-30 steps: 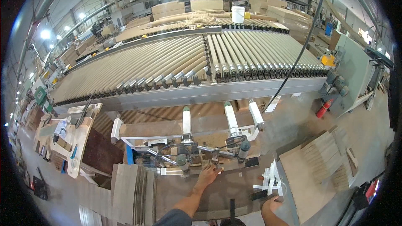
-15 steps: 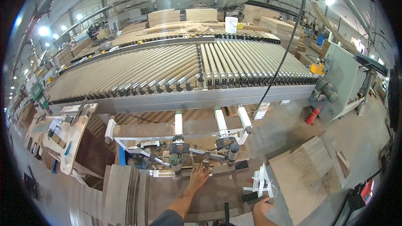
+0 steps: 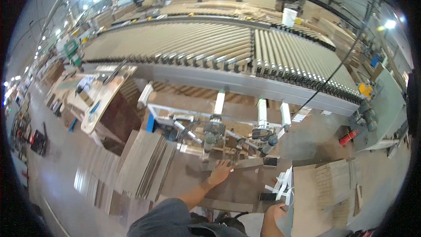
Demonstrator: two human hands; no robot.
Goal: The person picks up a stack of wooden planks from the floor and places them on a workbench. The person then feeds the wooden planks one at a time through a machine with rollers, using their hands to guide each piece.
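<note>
A narrow grey-brown strip point(image 3: 251, 163) was seen lying crosswise on the brown tabletop point(image 3: 252, 185), just in front of the machine's clamps point(image 3: 214, 137). Its middle was covered by the left hand point(image 3: 220, 171), the fingers laid over it; whether the grip was clamped on it could not be told. A dark block point(image 3: 270, 161) was placed at the strip's right end. The right hand point(image 3: 276, 211) was held at the tabletop's right edge with its fingers curled, but whether anything was gripped could not be made out. Near it, white strips point(image 3: 283, 181) were heaped beside a black block point(image 3: 267, 196). Upright boards point(image 3: 147, 160) were stacked along the left side, and thin boards point(image 3: 332, 179) were piled to the right.
</note>
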